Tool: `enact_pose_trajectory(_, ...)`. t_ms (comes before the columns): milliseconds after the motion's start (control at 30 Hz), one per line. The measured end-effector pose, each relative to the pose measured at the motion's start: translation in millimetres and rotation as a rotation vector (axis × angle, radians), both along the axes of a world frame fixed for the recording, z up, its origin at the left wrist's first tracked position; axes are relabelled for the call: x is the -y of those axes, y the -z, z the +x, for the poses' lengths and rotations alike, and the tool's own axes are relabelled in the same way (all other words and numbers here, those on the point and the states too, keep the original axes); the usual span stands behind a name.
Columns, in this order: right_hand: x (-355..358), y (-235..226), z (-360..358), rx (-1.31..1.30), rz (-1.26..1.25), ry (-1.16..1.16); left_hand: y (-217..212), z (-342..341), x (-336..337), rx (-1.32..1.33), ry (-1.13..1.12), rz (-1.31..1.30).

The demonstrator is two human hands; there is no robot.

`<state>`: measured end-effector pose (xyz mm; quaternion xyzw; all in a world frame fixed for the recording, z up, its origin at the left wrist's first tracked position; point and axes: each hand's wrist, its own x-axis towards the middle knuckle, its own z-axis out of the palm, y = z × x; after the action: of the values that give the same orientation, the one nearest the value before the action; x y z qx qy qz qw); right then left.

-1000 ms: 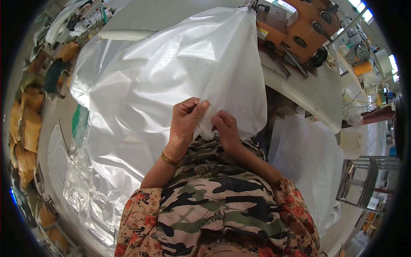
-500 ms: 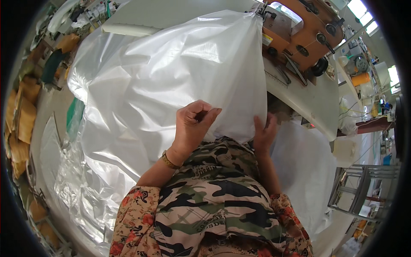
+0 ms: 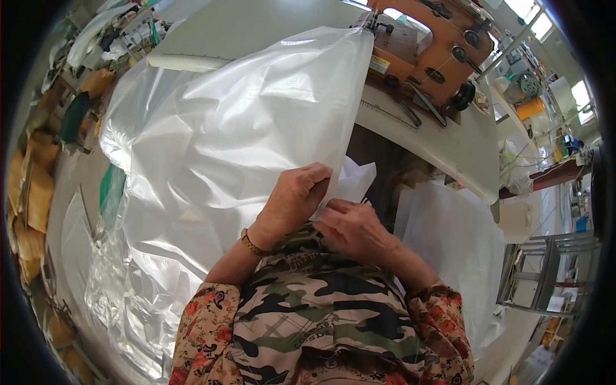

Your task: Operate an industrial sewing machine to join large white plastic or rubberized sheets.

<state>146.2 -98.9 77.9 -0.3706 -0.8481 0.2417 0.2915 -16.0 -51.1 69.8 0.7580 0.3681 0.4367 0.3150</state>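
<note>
A large, glossy white plastic sheet (image 3: 237, 128) spreads over the table and down across my lap. Its far corner reaches the presser foot area of an orange-brown sewing machine (image 3: 401, 48). My left hand (image 3: 296, 196) is closed on the sheet's right edge, fingers curled over it. Just beside and slightly nearer, my right hand (image 3: 353, 228) has its fingers pinched together at the same edge. Between and beyond the hands, a crumpled white flap (image 3: 356, 179) sticks out; whether it belongs to the same sheet I cannot tell.
The pale sewing table (image 3: 443, 147) has a ruler marking and scissors (image 3: 427, 106) by the machine. More white sheeting (image 3: 452, 244) hangs at my right. A grey metal stool (image 3: 539, 276) stands further right. Brown bundles (image 3: 38, 186) lie along the left.
My right hand has moved left and closed on the sheet's edge beside my left hand. The left hand has shifted slightly right onto the edge, and the sheet's right side has swung left.
</note>
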Motion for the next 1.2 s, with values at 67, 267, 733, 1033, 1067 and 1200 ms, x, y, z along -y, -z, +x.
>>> enact_pose_trajectory(67,3.9,4.3,-2.9,0.024,0.042,-0.052,1.4,-2.5,-0.8,0.005,0.023,-0.064)
enact_pose_trajectory(267,5.4,5.6,-13.7,0.091,0.240,-0.101,9.3,-8.3,-3.0,0.084,0.031,-0.231)
enact_pose_trajectory(733,-89.2,119.6,-62.7,-0.571,-0.240,0.691,-72.8,-40.9,-8.7,-0.207,-0.250,0.127)
enact_pose_trajectory(1033,-145.3,107.9,-205.7,-0.694,-0.753,-0.237,-177.6,-60.7,-44.7,-0.982,0.255,0.639)
enact_pose_trajectory(1067,-145.9,107.1,-205.2,-0.664,-0.738,-0.262,-169.2,-64.1,-45.0,-1.078,0.294,0.683)
enact_pose_trajectory(1200,-149.4,101.9,-176.7,-0.526,-0.547,-0.377,-93.4,-75.8,-37.7,-0.978,0.166,0.641)
